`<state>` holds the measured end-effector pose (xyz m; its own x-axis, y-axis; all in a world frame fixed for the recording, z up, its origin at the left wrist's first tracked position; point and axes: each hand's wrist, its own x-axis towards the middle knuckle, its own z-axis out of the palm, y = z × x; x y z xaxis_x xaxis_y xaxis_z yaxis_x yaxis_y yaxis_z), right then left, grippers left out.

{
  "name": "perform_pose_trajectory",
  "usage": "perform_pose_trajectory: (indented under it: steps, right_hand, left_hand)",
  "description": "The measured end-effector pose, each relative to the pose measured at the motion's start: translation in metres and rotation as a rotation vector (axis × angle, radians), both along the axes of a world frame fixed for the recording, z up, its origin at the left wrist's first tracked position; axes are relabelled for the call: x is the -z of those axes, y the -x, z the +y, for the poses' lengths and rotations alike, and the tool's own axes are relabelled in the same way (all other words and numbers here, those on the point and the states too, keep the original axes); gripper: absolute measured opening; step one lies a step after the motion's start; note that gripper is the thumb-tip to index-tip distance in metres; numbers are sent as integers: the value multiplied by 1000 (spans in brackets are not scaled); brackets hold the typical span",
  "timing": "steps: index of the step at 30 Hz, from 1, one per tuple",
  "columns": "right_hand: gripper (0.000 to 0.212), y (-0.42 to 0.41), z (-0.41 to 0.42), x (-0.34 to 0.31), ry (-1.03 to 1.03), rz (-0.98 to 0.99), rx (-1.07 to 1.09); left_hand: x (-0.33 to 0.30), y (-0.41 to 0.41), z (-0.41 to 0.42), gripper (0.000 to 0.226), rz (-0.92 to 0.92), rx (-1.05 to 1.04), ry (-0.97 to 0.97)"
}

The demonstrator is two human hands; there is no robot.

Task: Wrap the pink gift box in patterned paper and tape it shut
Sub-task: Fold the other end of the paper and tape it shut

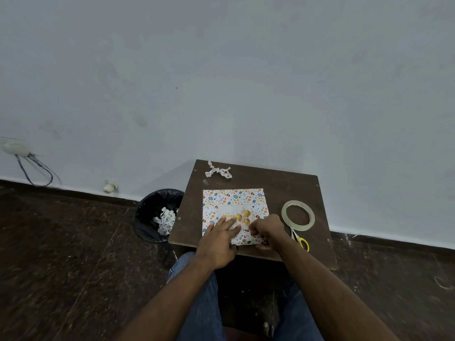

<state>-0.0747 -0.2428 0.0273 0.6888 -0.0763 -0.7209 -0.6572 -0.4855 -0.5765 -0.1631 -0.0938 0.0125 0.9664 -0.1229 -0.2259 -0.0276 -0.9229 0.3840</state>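
The box lies on the paper near the middle of the counter, a little toward its near edge. Only part of its top shows, pale with gold balloons; its long axis seems to run left to right, parallel to the near edge.

The left hand lies flat, fingers straight and spread, pressing down on the box's near-left part and on the paper there. The right hand is curled at the box's near-right corner, fingers bent round what looks like the paper's near edge; exactly what it pinches is too small to tell.

Both hands sit at the near side of the box, so the sheet's free stretch lies away from them, toward the far edge. The next fold probably means lifting the near flap over the box while the left hand pins it.

The tape and scissors lie just right of the right hand, nearer to it. A crumpled scrap sits at the far-left corner.
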Motion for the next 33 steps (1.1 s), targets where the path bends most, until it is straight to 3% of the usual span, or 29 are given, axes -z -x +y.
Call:
perform_pose_trajectory:
  steps: [4, 21, 25, 28, 31, 33]
  right_hand:
    - [18, 4, -3, -4, 16, 5, -28]
    - [29, 20, -22, -15, 58, -23, -125]
    - [34, 20, -41, -15, 36, -171, -153]
    - [33, 19, -66, -17, 321, -448, -166]
    - [14, 13, -87, -15, 646, -662, -324]
    - [34, 5, -95, -6, 721, -591, -517]
  left_hand:
    - [0, 0, 0, 66, 7, -7, 3]
    - [-2, 2, -3, 69, 36, -39, 39]
    - [-1, 2, 0, 69, 37, -43, 59]
    - [0, 2, -1, 67, 22, -53, 67]
    - [-1, 2, -4, 65, 18, -79, 92]
    - [-3, 1, -5, 64, 28, -98, 107]
